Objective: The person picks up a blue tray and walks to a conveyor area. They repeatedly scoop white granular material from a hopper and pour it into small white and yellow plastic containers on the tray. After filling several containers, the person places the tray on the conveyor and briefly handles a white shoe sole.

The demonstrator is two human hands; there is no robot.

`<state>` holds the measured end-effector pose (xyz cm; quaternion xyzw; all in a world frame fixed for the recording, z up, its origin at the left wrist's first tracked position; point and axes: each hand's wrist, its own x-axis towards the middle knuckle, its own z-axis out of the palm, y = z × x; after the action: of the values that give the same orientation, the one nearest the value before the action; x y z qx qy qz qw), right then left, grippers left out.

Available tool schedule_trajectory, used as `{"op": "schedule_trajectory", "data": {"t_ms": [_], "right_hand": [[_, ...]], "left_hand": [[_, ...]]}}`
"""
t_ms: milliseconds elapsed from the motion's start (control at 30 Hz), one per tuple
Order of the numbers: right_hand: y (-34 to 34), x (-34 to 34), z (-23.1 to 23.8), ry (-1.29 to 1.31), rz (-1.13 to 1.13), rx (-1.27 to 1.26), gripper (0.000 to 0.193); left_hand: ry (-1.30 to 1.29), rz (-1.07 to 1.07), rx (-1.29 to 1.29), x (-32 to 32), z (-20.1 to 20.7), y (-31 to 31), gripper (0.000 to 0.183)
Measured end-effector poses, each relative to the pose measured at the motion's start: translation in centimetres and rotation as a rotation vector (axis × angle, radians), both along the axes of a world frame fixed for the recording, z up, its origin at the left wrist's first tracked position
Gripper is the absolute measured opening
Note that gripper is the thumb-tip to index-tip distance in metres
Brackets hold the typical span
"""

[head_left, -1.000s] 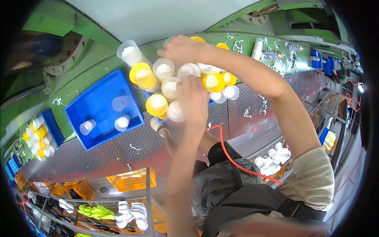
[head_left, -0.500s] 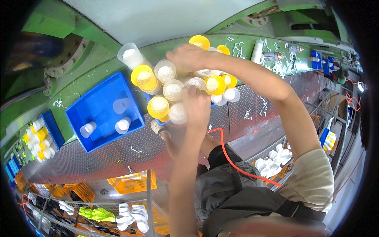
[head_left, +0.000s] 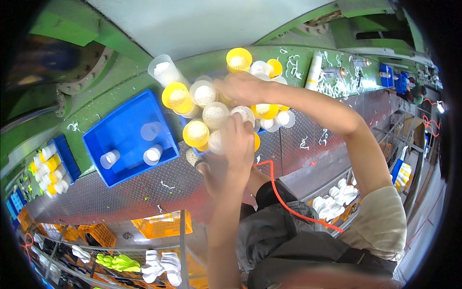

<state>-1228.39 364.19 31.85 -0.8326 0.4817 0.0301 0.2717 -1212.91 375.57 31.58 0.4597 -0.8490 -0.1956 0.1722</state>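
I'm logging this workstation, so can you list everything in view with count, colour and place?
Cups: a cluster too crowded to count, yellow and translucent white, stacked at the centre under both hands.
Blue bin: one, left of the cluster, on the metal bench; three translucent cups inside.
Small blue tray: one, far left, holding yellow and white cups.
Orange hose: one, running down from the centre.
Orange crates: several, below the bench.
White parts: a pile, lower right.
Left hand: on the cups at the cluster's lower side.
Right hand: on the cups at the cluster's top.
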Motion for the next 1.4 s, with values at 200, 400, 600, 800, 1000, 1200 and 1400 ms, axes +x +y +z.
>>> {"op": "schedule_trajectory", "data": {"t_ms": [200,400,600,800,1000,1200,1400], "right_hand": [[0.4,-0.4,3.7,-0.084,-0.148,0.404,0.062],[1.6,-1.4,5.1,-0.167,-0.169,0.419,0.072],[0.7,0.3,8.9,0.016,-0.247,0.397,0.056],[-1.2,12.3,8.9,-0.254,-0.193,0.121,0.034],[1.3,32.3,-9.7,-0.016,0.243,-0.047,0.016],[1.0,36.9,-17.4,0.071,0.060,0.119,0.014],[-1.1,28.8,-2.3,-0.134,0.230,-0.068,0.011]], "left_hand": [[0.097,0.014,-0.058,-0.1,-0.2,-1.1,0.019],[0.124,-0.145,-0.035,0.8,-0.3,-2.4,0.020],[0.044,-0.201,-0.093,1.6,-1.2,-2.5,0.022],[0.023,-0.115,0.024,0.6,-2.7,-1.3,0.049],[0.072,-0.111,0.048,1.1,-2.5,-1.3,0.053],[-0.038,-0.184,-0.038,2.0,-1.6,-1.8,0.036],[0.132,0.025,-0.029,1.6,-1.5,-1.2,0.059]]}}
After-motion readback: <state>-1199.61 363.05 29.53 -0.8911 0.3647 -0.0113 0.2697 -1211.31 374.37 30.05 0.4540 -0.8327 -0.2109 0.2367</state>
